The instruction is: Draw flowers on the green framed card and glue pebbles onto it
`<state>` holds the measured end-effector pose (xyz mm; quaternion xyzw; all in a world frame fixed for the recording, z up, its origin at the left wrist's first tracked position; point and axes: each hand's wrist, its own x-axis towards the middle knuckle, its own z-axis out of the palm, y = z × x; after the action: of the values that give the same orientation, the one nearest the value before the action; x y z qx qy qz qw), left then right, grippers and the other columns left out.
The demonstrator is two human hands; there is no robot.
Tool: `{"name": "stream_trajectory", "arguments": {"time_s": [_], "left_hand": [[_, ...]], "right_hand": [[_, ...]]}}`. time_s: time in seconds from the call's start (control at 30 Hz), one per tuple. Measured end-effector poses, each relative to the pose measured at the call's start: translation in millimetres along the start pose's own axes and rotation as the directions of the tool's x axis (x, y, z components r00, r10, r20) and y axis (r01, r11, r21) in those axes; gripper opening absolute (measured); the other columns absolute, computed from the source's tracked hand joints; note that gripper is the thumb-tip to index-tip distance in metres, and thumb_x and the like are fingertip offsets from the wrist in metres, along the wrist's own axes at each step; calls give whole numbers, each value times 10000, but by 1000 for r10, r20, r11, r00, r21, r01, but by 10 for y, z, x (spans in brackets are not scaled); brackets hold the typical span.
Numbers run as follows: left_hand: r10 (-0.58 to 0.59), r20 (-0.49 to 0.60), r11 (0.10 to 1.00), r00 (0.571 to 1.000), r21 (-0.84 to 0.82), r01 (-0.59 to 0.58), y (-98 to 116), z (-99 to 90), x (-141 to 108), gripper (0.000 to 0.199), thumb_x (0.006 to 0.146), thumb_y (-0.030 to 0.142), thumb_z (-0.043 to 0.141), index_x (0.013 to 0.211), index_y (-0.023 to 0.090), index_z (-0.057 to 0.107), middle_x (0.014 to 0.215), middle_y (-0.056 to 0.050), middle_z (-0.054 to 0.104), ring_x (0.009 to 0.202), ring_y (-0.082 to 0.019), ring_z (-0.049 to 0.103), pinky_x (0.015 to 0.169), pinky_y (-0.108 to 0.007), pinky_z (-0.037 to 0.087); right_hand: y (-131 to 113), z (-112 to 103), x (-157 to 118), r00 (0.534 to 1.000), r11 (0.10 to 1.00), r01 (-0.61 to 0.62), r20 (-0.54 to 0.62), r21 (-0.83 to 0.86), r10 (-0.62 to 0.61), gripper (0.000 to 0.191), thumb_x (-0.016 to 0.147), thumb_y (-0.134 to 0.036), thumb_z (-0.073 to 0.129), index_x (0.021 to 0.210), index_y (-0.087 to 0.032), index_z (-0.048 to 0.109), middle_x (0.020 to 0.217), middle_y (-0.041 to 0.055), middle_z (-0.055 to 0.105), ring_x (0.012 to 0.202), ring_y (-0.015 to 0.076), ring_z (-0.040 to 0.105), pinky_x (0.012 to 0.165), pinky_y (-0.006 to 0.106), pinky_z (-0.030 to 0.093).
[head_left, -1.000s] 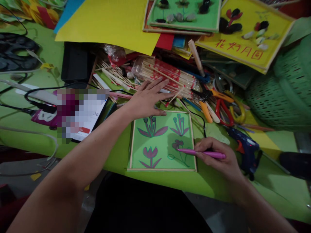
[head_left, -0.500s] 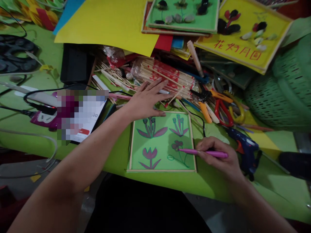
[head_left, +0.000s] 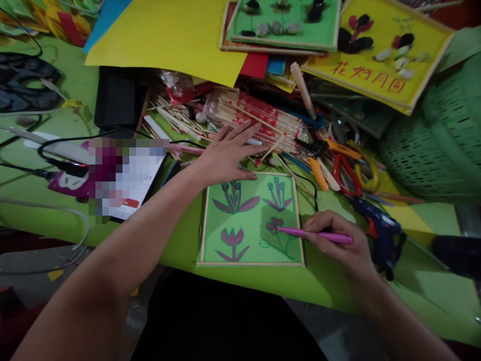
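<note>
A green card with a thin wooden frame lies on the table in front of me and bears several drawn flowers, mostly coloured purple. Fingers spread, my left hand rests across the card's top edge and holds nothing. My right hand, at the card's right side, is closed around a pink marker. The marker's tip touches or nearly touches the dark flower head at the lower right of the card. That flower's stem and leaves are only outlined.
Behind the card lie bundled wooden sticks, red-handled scissors and a blue glue gun. A phone is at the left. A green basket and a yellow framed picture stand at the upper right.
The marker's tip has shifted very slightly upward on the flower head. My left hand stays spread on the card's top edge.
</note>
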<state>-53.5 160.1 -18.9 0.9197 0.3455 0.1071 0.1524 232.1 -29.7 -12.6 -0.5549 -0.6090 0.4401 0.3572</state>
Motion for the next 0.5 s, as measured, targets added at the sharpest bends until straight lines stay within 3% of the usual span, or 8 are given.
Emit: {"name": "stream_trajectory", "arguments": {"time_s": [0.5], "left_hand": [[-20, 32, 1000, 999, -10, 20, 37, -38, 7, 736, 888, 511, 715, 1561, 404, 439, 1750, -11, 151, 1609, -332, 133, 1279, -587, 67]], "right_hand": [[-18, -20, -20, 998, 1000, -10, 61, 5, 10, 105, 879, -313, 781, 864, -261, 691, 840, 29, 703, 750, 200, 670, 636, 300, 534]]}}
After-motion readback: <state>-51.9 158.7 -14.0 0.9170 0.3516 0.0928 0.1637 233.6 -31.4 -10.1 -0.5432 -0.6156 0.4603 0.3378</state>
